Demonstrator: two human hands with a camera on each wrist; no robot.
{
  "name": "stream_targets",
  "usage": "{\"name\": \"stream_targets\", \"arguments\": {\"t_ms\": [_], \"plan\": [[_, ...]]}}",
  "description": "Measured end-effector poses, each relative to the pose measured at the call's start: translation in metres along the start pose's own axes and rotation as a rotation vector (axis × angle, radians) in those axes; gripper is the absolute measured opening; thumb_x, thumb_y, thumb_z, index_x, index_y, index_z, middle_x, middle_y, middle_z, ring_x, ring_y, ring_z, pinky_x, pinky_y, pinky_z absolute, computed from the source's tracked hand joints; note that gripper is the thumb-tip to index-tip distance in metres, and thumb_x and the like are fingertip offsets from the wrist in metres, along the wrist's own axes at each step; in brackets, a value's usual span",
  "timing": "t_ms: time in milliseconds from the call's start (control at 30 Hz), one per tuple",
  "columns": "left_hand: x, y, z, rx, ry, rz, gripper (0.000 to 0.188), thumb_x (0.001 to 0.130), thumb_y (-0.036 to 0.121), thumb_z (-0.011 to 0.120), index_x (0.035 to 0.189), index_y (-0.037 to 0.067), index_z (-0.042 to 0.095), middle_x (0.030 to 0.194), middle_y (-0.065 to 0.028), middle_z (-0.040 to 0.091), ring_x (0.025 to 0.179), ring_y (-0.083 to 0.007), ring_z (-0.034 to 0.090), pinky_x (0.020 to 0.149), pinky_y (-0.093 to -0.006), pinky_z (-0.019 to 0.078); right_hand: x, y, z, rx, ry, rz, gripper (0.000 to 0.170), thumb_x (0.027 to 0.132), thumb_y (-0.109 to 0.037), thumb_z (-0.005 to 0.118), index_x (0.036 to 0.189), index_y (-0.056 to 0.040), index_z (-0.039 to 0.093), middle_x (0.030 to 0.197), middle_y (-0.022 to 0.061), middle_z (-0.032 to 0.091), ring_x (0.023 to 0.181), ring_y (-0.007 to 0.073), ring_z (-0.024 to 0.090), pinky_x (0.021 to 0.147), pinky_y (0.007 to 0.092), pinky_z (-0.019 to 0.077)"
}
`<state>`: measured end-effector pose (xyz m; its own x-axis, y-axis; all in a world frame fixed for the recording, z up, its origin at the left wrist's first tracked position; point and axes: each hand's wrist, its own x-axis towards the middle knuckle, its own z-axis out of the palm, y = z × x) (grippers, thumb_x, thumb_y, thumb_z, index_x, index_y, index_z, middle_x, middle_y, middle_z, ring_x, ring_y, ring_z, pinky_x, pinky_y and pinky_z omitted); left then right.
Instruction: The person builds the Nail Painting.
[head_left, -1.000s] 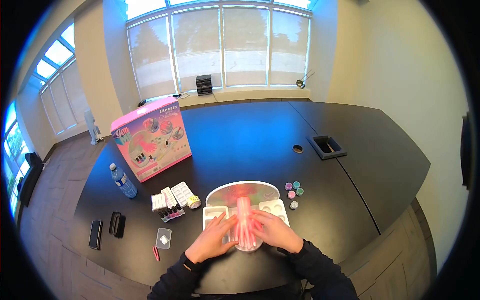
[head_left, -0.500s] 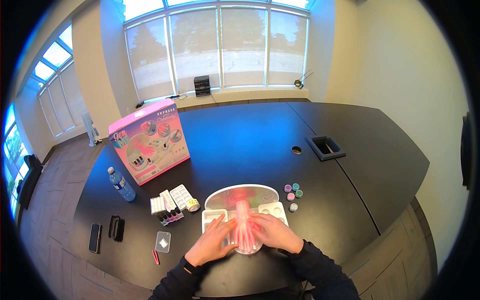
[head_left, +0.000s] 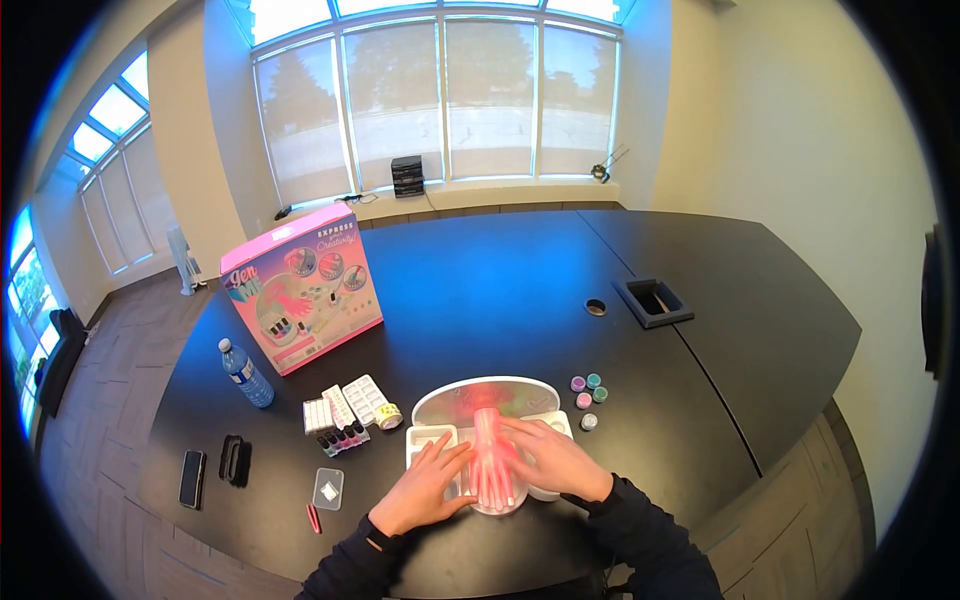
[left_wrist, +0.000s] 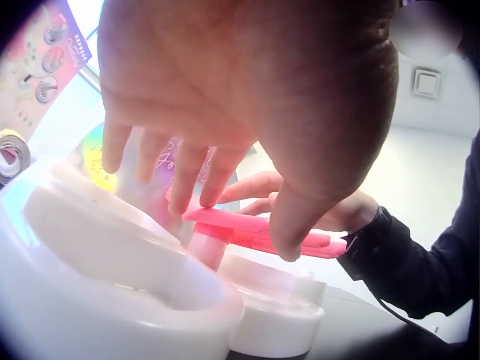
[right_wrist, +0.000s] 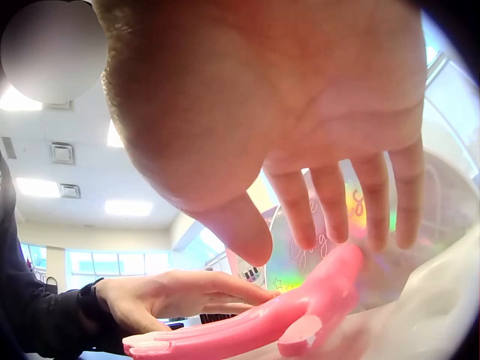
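A glossy pink model hand [head_left: 491, 462] lies palm down, fingers toward me, on a white stand whose left tray [head_left: 412, 440] shows beside it. Behind it rises a rounded, shiny backboard [head_left: 445, 405]. My left hand [head_left: 422, 490] is at its left side with fingers extended; in the left wrist view the thumb [left_wrist: 289, 232] overlaps the model's fingers. On the other side is my right hand [head_left: 560, 465], fingers straight and spread near the model's wrist. In the right wrist view, its fingertips [right_wrist: 337, 229] are close above the pink wrist.
Left of the stand are nail polish bottles [head_left: 343, 438], a tape roll [head_left: 388, 415], a clear case [head_left: 328, 488] and pink tweezers [head_left: 314, 518]. Farther left are a phone [head_left: 192, 478], a water bottle [head_left: 246, 375] and a pink box [head_left: 305, 290]. Several small jars [head_left: 583, 400] stand to the right.
The head view shifts slightly, so the tabletop things sit a little lower in it. Both hands stay at the sides of the pink model hand.
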<state>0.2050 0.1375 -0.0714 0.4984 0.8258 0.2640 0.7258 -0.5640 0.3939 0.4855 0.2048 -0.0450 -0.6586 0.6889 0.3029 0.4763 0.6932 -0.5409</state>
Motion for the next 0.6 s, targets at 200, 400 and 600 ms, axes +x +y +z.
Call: {"name": "stream_targets", "arguments": {"t_ms": [200, 400, 600], "plan": [[-0.002, 0.006, -0.013, -0.033, 0.015, -0.014, 0.084, 0.093, 0.044, 0.090, 0.159, 0.005, 0.055, 0.165, -0.0173, 0.055, 0.160, -0.0469, 0.040, 0.128, -0.0555, 0.0406, 0.007, 0.000, 0.000, -0.032, -0.071, -0.034, 0.044, 0.105, -0.020, 0.069, 0.145, -0.0028, 0.069, 0.158, 0.0172, 0.063, 0.140, 0.0407, 0.060, 0.118, 0.0481, 0.0500], [-0.011, 0.010, -0.027, -0.056, 0.044, -0.033, 0.079, 0.092, 0.040, 0.090, 0.155, 0.004, 0.059, 0.161, -0.0166, 0.059, 0.159, -0.0443, 0.044, 0.127, -0.0532, 0.0421, 0.009, -0.001, 0.002, -0.073, -0.057, -0.054, 0.039, 0.104, -0.020, 0.068, 0.140, -0.0024, 0.072, 0.155, 0.0165, 0.066, 0.139, 0.0396, 0.061, 0.117, 0.0481, 0.0510], [-0.022, 0.006, -0.032, -0.089, 0.069, -0.073, 0.073, 0.093, 0.037, 0.090, 0.153, 0.007, 0.062, 0.157, -0.0165, 0.063, 0.156, -0.0428, 0.048, 0.127, -0.0527, 0.0421, 0.009, 0.001, 0.003, -0.100, -0.046, -0.069, 0.038, 0.105, -0.020, 0.067, 0.137, 0.0001, 0.072, 0.151, 0.0156, 0.069, 0.135, 0.0386, 0.063, 0.112, 0.0489, 0.0541]]}}
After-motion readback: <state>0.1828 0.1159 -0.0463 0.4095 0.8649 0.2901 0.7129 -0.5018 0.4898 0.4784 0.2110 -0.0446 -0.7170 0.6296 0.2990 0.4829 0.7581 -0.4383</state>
